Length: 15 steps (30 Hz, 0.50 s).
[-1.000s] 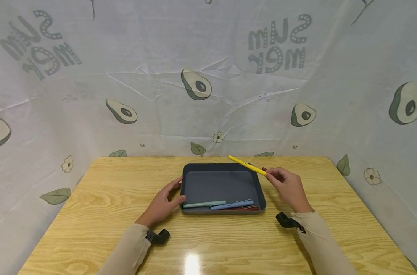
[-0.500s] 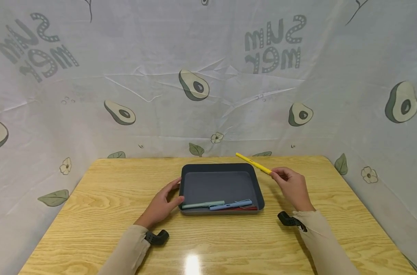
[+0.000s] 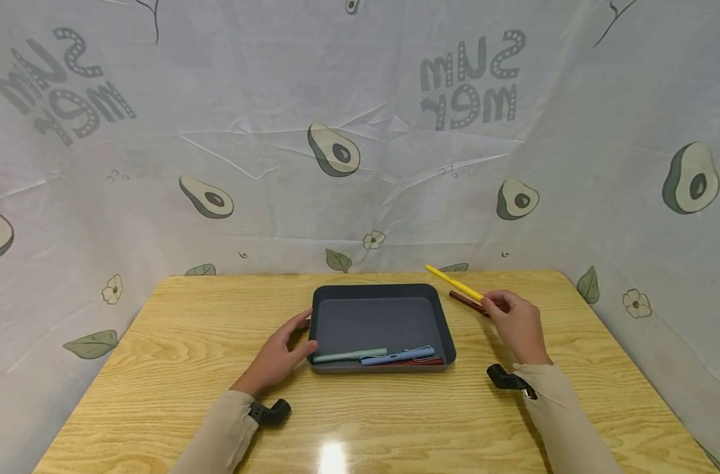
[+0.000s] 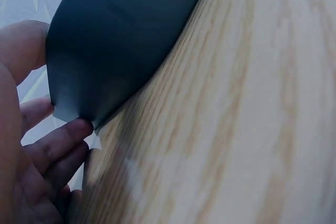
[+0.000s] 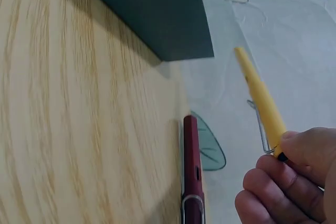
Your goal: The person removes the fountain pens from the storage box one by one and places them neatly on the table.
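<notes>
My right hand (image 3: 518, 327) pinches one end of a yellow pen (image 3: 454, 283) between thumb and fingers, its other end pointing up and left. The pen's wire clip shows in the right wrist view. Below it, a dark red pen (image 5: 192, 171) lies on the table just right of the dark grey tray (image 3: 377, 322), partly hidden by my hand in the head view. My left hand (image 3: 279, 349) holds the tray's left side, thumb at the rim and fingertips against the outer wall (image 4: 121, 35). Along the tray's near wall lie a pale green pen (image 3: 350, 355), a blue pen (image 3: 398, 357) and a red pen (image 3: 429, 361).
The tray stands toward the back of a wooden table (image 3: 360, 421). A pale curtain (image 3: 265, 131) printed with avocados and leaves hangs behind the table and along both sides. Each wrist carries a black camera mount (image 3: 271, 413).
My right hand has moved right with the yellow pen, away from the tray's back right corner. More of the dark red pen on the table shows. My left hand stays on the tray.
</notes>
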Each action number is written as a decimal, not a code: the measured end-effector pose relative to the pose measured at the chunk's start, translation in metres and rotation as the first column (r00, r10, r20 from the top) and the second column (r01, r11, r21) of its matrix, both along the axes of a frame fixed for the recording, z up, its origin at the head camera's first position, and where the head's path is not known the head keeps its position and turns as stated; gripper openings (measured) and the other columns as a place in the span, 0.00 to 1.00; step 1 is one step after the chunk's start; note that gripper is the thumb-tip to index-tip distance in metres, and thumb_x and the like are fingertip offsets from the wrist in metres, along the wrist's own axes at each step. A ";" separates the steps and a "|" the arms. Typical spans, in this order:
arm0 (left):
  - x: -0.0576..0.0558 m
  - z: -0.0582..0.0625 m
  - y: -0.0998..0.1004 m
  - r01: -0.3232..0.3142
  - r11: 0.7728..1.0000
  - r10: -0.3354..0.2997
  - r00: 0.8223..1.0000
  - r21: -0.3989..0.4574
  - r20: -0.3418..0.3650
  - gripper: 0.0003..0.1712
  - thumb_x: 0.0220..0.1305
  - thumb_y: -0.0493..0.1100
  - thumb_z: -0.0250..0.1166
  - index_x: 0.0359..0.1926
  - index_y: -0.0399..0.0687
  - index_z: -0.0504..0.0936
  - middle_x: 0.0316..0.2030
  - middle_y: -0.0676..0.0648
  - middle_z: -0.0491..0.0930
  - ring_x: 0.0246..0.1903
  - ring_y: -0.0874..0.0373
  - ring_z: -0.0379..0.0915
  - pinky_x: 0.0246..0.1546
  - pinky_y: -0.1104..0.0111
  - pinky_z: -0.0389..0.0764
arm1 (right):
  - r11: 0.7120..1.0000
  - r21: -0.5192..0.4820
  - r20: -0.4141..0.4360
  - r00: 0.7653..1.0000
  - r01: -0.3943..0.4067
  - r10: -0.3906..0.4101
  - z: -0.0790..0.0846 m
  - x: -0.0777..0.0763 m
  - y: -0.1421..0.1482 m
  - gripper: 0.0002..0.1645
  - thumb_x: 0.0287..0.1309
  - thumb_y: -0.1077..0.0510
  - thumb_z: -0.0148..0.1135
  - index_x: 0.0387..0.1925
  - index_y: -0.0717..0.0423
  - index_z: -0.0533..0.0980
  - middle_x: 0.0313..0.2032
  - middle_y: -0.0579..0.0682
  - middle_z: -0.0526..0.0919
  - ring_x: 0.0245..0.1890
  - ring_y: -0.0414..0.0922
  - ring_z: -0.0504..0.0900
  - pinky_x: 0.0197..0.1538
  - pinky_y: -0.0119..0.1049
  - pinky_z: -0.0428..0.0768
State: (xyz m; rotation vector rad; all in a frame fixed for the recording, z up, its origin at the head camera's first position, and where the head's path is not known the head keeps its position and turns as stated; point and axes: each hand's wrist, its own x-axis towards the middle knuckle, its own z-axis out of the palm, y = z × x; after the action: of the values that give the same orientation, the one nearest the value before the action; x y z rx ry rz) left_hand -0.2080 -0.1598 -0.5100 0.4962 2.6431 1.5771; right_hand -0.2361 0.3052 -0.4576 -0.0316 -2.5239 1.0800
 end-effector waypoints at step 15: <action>0.000 0.000 0.000 -0.003 1.000 0.003 1.000 0.014 -0.001 0.41 0.73 0.50 0.67 0.80 0.57 0.61 0.71 0.43 0.71 0.74 0.44 0.61 0.74 0.40 0.56 | 0.994 0.106 0.116 0.993 -0.041 0.029 0.007 0.004 0.019 0.16 0.74 0.53 0.63 0.47 0.62 0.85 0.39 0.58 0.88 0.34 0.49 0.83 0.33 0.38 0.78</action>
State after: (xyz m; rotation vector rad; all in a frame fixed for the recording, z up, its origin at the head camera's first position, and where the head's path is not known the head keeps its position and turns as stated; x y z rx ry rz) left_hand -0.2082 -0.1597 -0.5105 0.4939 2.6372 1.5975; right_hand -0.2321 0.3244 -0.4510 -0.0202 -2.6911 0.9791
